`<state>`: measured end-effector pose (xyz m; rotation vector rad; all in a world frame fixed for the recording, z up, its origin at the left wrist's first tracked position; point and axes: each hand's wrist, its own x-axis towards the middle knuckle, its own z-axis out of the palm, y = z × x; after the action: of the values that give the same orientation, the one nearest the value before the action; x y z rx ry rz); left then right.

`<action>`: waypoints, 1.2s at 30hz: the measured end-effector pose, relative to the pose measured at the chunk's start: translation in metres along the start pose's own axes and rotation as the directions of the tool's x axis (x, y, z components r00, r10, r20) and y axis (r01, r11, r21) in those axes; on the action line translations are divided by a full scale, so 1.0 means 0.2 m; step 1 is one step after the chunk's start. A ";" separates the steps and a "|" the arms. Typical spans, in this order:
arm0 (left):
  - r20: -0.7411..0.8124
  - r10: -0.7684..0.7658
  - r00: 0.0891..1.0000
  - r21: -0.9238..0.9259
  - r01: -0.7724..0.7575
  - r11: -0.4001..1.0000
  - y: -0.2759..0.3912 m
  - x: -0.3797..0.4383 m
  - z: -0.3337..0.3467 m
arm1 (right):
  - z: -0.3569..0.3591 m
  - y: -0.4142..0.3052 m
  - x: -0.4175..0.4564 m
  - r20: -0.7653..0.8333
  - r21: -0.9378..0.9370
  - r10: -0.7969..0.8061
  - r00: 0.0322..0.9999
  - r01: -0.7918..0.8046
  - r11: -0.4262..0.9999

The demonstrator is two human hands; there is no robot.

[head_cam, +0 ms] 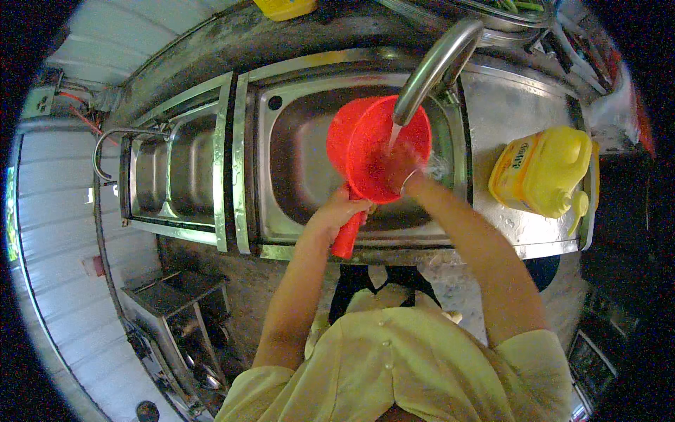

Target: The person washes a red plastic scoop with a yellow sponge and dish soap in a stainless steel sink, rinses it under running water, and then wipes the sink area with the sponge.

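My left hand (349,209) grips the handle of a red plastic water dipper (340,140), which is tilted with its mouth towards the right over the stainless steel sink basin (295,200). Water runs from the curved metal faucet (437,68) into the dipper. My right hand (405,163) reaches inside the dipper's mouth, a thin bangle at its wrist. Blur and splashing water hide its fingers, so whether it holds anything cannot be made out.
A yellow plastic jug (543,171) stands on the wet steel drainboard (493,108) at the right. Another sink (192,142) with its own curved faucet (100,153) is at the left. Behind the main faucet sits a glass bowl (509,21) with green vegetables.
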<state>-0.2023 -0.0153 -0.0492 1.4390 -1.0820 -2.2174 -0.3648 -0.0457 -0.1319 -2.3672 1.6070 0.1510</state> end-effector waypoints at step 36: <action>0.020 -0.032 0.999 -0.408 0.037 0.912 -0.17 0.19 -0.16 | -0.20 0.00 -0.11 -0.351 -0.042 0.342 0.872 -0.379 0.924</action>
<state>-0.1875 -0.0288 -0.1064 1.2664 -0.5458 -2.3015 -0.3749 -0.0376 -0.0879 -2.2329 2.2542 -0.1054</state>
